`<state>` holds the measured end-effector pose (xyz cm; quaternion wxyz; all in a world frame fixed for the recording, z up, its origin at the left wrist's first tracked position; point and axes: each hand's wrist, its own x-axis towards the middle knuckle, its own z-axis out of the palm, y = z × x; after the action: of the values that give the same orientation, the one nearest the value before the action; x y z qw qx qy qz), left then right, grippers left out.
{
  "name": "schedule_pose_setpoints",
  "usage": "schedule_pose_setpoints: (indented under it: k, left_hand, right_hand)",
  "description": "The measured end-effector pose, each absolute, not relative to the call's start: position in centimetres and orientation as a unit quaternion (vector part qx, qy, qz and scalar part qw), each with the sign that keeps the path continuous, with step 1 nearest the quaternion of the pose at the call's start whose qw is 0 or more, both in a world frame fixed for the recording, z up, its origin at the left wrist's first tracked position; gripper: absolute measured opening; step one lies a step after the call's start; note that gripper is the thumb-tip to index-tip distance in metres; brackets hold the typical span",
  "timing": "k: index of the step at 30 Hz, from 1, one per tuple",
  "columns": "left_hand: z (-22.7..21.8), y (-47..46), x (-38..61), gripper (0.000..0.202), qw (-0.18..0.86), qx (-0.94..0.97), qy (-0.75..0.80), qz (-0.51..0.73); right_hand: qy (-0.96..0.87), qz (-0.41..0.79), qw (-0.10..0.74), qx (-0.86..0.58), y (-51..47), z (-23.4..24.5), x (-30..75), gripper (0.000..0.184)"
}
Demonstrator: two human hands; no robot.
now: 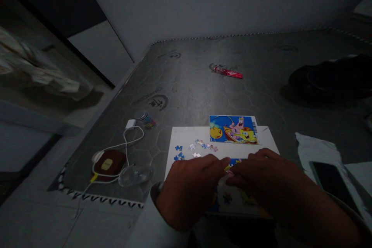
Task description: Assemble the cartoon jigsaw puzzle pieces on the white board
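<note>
My left hand (193,186) and my right hand (261,176) meet over a white board (181,135), fingers curled and tips almost touching. Between the fingertips shows a small blue, yellow and pink patch of jigsaw puzzle (234,161), gripped from both sides. The hands hide much of it. Beyond them, loose puzzle pieces (196,155) are scattered on the board, with blue ones (179,156) at its left. A picture card (234,130) with cartoon figures lies at the board's far edge. Nearer me, between my wrists, another loose piece (227,197) shows dimly.
On the left lie a brown case (109,164), a white cable (126,139) with its charger, a clear plastic item (136,175) and a small jar (145,119). A red packet (228,72) lies farther back. At right are a phone (334,184) and a dark bowl-like object (334,79).
</note>
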<state>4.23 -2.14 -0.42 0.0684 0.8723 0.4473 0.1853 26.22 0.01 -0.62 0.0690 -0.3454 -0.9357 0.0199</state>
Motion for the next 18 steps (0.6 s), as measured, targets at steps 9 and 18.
schedule_pose_setpoints:
  k: [9, 18]
  left_hand:
    - [-0.74, -2.05, 4.30, 0.041, 0.062, 0.867, 0.450, 0.205]
    - [-0.66, -2.11, 4.09, 0.035, 0.055, 0.869, 0.448, 0.202]
  right_hand:
    - [-0.947, 0.030, 0.054, -0.317, 0.40, -0.57, 26.30, 0.021]
    - [-0.944, 0.027, 0.067, -0.322, 0.24, -0.32, 26.22, 0.026]
